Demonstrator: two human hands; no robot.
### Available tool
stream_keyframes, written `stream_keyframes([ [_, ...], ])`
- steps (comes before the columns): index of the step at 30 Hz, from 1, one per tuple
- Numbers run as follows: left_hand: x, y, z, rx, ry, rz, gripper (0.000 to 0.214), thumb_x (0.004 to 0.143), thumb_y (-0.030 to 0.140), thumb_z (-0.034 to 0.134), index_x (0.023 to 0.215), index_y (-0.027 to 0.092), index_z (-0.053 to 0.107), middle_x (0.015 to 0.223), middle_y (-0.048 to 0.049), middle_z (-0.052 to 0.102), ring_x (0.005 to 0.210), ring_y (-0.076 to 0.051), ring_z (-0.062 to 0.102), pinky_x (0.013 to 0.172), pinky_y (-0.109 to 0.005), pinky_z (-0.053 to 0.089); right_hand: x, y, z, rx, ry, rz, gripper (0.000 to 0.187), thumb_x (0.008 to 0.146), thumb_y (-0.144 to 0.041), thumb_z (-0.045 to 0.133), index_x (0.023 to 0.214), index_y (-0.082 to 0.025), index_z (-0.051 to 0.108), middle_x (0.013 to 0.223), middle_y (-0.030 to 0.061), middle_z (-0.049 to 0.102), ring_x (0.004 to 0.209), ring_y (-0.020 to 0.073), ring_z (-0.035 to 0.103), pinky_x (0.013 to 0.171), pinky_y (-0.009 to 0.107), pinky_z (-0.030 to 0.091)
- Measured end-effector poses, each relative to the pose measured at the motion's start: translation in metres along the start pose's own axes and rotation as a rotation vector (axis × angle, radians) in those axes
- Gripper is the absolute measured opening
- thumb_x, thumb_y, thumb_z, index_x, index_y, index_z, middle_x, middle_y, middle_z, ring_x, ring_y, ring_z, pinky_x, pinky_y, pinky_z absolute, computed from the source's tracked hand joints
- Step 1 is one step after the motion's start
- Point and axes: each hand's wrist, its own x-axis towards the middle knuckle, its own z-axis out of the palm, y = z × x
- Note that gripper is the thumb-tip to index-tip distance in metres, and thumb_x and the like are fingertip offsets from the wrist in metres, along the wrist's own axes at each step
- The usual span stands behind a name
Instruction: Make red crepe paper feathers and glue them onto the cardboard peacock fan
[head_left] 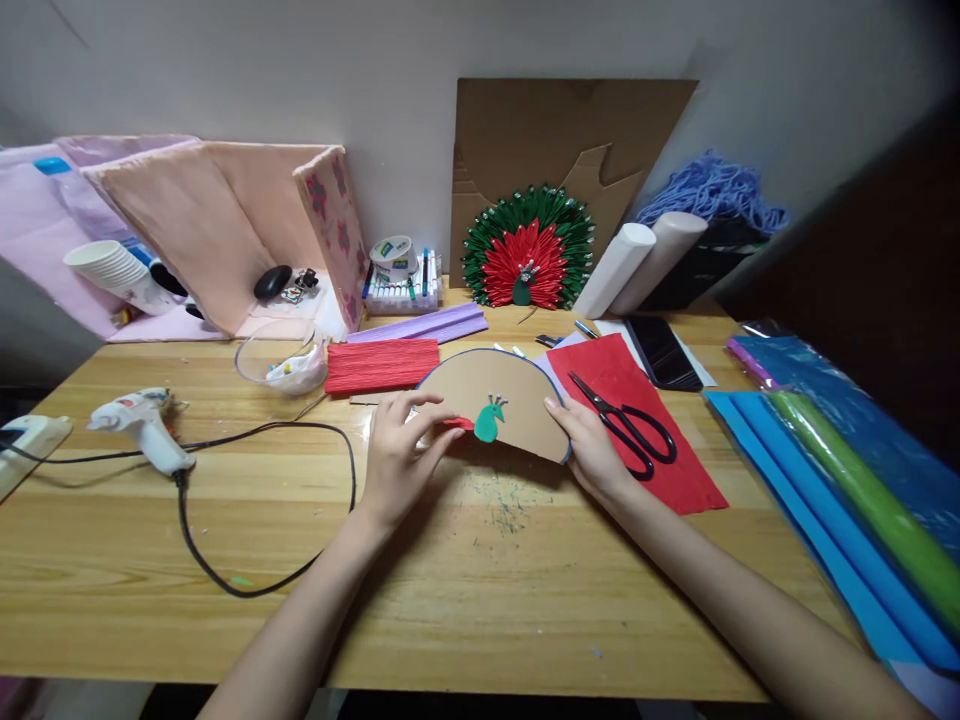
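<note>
A half-round piece of cardboard [517,385] with a dark blue edge is held above the table, tilted toward me. On its lower middle sits a green peacock cutout [489,422] with small prongs on its head. My right hand [589,440] grips the cardboard's right end, thumb on the front. Between the thumb and fingers of my left hand [401,450] is a small red paper piece [460,424], its tip beside the peacock's left side. Whether it touches the cardboard, I cannot tell. Black-handled scissors [630,420] lie on a red sheet [675,480] near my right hand.
A white glue gun [146,425] lies at left, its black cord looping over the wooden table [187,640]. Behind are red crepe strips [382,366], a clear bowl [251,355] and a finished green-and-red paper peacock [529,250]. A phone [664,353] and blue sheets [825,500] lie right.
</note>
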Motion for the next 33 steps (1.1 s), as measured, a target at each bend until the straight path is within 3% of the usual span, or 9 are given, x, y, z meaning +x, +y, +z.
stream_keyframes([
  [8,-0.002,-0.003,0.005,0.029,-0.062,-0.006,0.009,0.080,0.028,0.059,0.084,0.025,0.067,0.097,-0.0040,0.063,0.092,-0.020,0.051,0.085,-0.037,0.035,0.001,0.004,-0.001,0.005,-0.001,0.030,0.035,0.070,-0.044,0.065,0.095,-0.019,0.066,0.095,0.0057,0.071,0.092,0.0247,0.065,0.078,0.036,0.051],
  [19,0.002,-0.001,0.006,-0.137,-0.089,-0.130,0.009,0.079,0.028,0.059,0.079,0.023,0.067,0.094,-0.0044,0.062,0.094,-0.021,0.053,0.087,-0.037,0.036,0.002,0.005,-0.002,-0.039,-0.014,0.020,0.034,0.072,-0.047,0.063,0.091,-0.020,0.066,0.090,0.0058,0.071,0.087,0.0246,0.065,0.074,0.037,0.052],
  [21,0.005,-0.006,0.001,-0.199,-0.027,-0.246,0.012,0.079,0.029,0.058,0.086,0.022,0.065,0.097,-0.0054,0.061,0.095,-0.021,0.053,0.087,-0.035,0.037,0.002,0.003,-0.003,-0.048,-0.026,0.023,0.033,0.072,-0.047,0.063,0.090,-0.020,0.066,0.089,0.0059,0.072,0.085,0.0243,0.066,0.073,0.037,0.051],
  [24,0.007,-0.016,-0.011,-0.334,0.076,-0.570,0.022,0.080,0.034,0.056,0.094,0.019,0.063,0.097,-0.0065,0.062,0.086,-0.018,0.056,0.075,-0.028,0.043,0.005,-0.003,0.000,-0.045,-0.095,0.058,0.032,0.071,-0.046,0.064,0.089,-0.020,0.066,0.088,0.0056,0.072,0.083,0.0242,0.066,0.071,0.035,0.052],
  [25,0.006,-0.019,-0.017,-0.396,0.054,-0.671,0.023,0.079,0.036,0.056,0.091,0.018,0.063,0.089,-0.0055,0.062,0.077,-0.017,0.057,0.067,-0.026,0.044,0.006,-0.005,0.003,-0.047,-0.132,0.074,0.033,0.070,-0.046,0.064,0.090,-0.019,0.067,0.088,0.0054,0.072,0.082,0.0241,0.066,0.069,0.035,0.051],
  [27,0.000,-0.022,-0.029,-0.561,-0.100,-0.855,0.023,0.075,0.038,0.061,0.078,0.015,0.064,0.069,-0.0021,0.060,0.056,-0.012,0.052,0.052,-0.021,0.041,0.011,-0.010,0.012,-0.069,-0.220,0.097,0.034,0.069,-0.045,0.066,0.091,-0.019,0.067,0.087,0.0051,0.072,0.079,0.0237,0.067,0.068,0.034,0.051],
  [30,-0.017,-0.020,-0.051,-0.916,-0.225,-1.094,0.023,0.069,0.037,0.068,0.072,0.014,0.063,0.062,-0.0012,0.060,0.050,-0.009,0.053,0.046,-0.017,0.040,0.021,-0.018,0.035,-0.118,-0.327,0.073,0.035,0.067,-0.048,0.066,0.088,-0.020,0.067,0.079,0.0033,0.071,0.069,0.0217,0.066,0.063,0.033,0.050],
  [33,-0.041,-0.020,-0.079,-1.072,-0.055,-1.193,0.021,0.069,0.031,0.070,0.077,0.013,0.063,0.066,-0.0030,0.061,0.053,-0.008,0.056,0.042,-0.013,0.038,0.030,-0.030,0.071,-0.072,-0.396,0.044,0.042,0.073,-0.060,0.054,0.083,-0.021,0.066,0.058,0.0006,0.065,0.044,0.0149,0.056,0.044,0.027,0.043],
])
